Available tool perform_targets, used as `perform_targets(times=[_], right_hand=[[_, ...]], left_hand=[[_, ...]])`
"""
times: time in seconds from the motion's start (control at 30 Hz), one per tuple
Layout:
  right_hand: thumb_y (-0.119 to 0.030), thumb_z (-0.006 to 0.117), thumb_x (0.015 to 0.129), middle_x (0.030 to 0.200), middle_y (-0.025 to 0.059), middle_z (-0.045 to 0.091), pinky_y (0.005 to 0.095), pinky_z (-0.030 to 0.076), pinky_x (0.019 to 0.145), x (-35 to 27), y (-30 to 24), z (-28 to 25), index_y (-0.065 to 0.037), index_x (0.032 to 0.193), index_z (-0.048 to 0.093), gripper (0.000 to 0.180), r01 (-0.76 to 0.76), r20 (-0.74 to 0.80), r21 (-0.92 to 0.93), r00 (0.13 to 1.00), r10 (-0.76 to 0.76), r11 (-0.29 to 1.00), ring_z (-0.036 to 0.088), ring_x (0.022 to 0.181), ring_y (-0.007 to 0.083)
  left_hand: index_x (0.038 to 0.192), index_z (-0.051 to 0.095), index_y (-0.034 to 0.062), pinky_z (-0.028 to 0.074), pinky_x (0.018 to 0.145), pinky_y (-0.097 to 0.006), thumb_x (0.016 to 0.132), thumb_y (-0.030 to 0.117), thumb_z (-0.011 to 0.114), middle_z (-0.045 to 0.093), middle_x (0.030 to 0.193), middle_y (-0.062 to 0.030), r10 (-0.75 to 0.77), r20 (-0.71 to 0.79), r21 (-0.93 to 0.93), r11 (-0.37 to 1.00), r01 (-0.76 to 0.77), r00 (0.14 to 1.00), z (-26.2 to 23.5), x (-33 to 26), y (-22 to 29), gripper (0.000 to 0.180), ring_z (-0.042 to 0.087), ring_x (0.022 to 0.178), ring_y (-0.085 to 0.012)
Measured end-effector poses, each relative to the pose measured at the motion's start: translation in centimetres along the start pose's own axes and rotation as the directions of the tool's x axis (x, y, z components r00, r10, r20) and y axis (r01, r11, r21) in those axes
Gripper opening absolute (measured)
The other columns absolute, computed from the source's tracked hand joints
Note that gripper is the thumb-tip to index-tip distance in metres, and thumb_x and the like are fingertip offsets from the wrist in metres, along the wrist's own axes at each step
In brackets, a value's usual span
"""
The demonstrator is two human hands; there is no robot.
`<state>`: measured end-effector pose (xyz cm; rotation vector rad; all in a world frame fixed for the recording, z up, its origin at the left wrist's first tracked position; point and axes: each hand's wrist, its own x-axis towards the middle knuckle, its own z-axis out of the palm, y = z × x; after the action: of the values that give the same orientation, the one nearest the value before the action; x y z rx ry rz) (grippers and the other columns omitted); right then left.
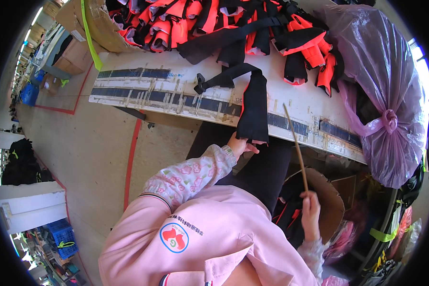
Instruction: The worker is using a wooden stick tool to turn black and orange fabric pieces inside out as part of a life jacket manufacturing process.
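Black piece [253,112] hangs from the table [176,86], gripped by the left hand [238,145]; right hand [311,206] grips a stick [295,145]. Many pieces in the pile [214,24] beyond seem still waiting.

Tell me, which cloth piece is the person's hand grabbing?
The all-black piece hanging over the table edge, held by the left hand. The others lie piled farther back.

You have one counter [176,93] before you. On it lies one heap of red-and-black fabric pieces [233,24], too tangled to count. One black piece [253,112] hangs over the counter's near edge. One tied purple bag [383,86] sits at its right end, two cardboard boxes [97,28] at its left. You hold one thin stick [296,148].
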<state>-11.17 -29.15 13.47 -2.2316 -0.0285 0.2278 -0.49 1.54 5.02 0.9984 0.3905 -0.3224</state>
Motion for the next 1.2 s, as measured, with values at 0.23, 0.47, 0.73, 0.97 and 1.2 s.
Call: perform_targets(times=[0.23, 0.47, 0.73, 0.97, 1.2], right_hand=[[-0.021, 0.04, 0.096, 0.055, -0.0047, 0.039, 0.0192, 0.028, 0.045, -5.5, 1.1, 0.8, -0.001, 0.092, 0.056, 0.026, -0.347, 0.423, 0.246, 0.879, 0.222, 0.905, 0.034, 0.048, 0.0028], [-0.022, 0.037, 0.097, 0.053, -0.0056, 0.036, 0.018, 0.024, 0.042, -0.6, -0.4, 4.1, -0.003, 0.088, 0.054, 0.027, -0.361, 0.467, 0.314, 0.864, 0.188, 0.878, 0.03, 0.044, 0.0023], [-0.026, 0.038, 0.097, 0.049, -0.0062, 0.035, 0.02, 0.02, 0.036, 6.9, -4.6, 9.0, -0.005, 0.08, 0.05, 0.029, -0.498, 0.539, 0.423, 0.81, 0.232, 0.757, 0.028, 0.037, 0.003], [-0.029, 0.035, 0.098, 0.044, -0.0035, 0.028, 0.0237, 0.019, 0.033, 9.5, -4.9, 14.5, -0.007, 0.083, 0.048, 0.029, -0.664, 0.682, 0.725, 0.73, -0.051, 0.183, 0.023, 0.032, 0.0073], [-0.028, 0.037, 0.097, 0.043, -0.0021, 0.033, 0.0231, 0.023, 0.031, 9.0, -6.1, 13.1, -0.006, 0.083, 0.049, 0.028, -0.525, 0.587, 0.642, 0.805, 0.083, 0.559, 0.026, 0.03, 0.0077]], left_hand=[[0.102, 0.058, 0.0032, 0.052, 0.052, -0.03, 0.095, 0.019, 0.039, 0.066, 0.09, -0.0127, 0.008, -0.043, 0.021, 1.0, -0.007, 0.999, -1.5, 1.7, -2.4, 0.026, 0.065, 0.07, -0.0209], [0.093, 0.056, -0.0003, 0.048, 0.041, -0.027, 0.095, 0.011, 0.034, 0.065, 0.083, -0.0145, 0.069, -0.105, 0.069, 0.996, -0.062, 0.992, 0.1, 0.8, -1.9, 0.025, 0.063, 0.058, -0.0206], [0.093, 0.058, 0.0016, 0.044, 0.038, -0.025, 0.094, 0.014, 0.039, 0.064, 0.076, -0.0094, -0.088, -0.164, 0.3, 0.944, 0.135, 0.983, 0.7, 0.5, -1.9, 0.022, 0.058, 0.051, -0.0136], [0.09, 0.062, 0.0051, 0.043, 0.04, -0.028, 0.08, 0.005, 0.049, 0.064, 0.071, -0.0052, 0.056, -0.202, 0.284, 0.959, 0.004, 0.978, 0.9, 1.1, -3.5, 0.017, 0.058, 0.053, -0.0139], [0.094, 0.058, 0.0028, 0.046, 0.043, -0.026, 0.092, 0.015, 0.044, 0.061, 0.072, -0.0105, -0.007, -0.087, 0.128, 0.992, 0.018, 0.996, 0.7, 1.2, -3.4, 0.019, 0.058, 0.052, -0.016]])
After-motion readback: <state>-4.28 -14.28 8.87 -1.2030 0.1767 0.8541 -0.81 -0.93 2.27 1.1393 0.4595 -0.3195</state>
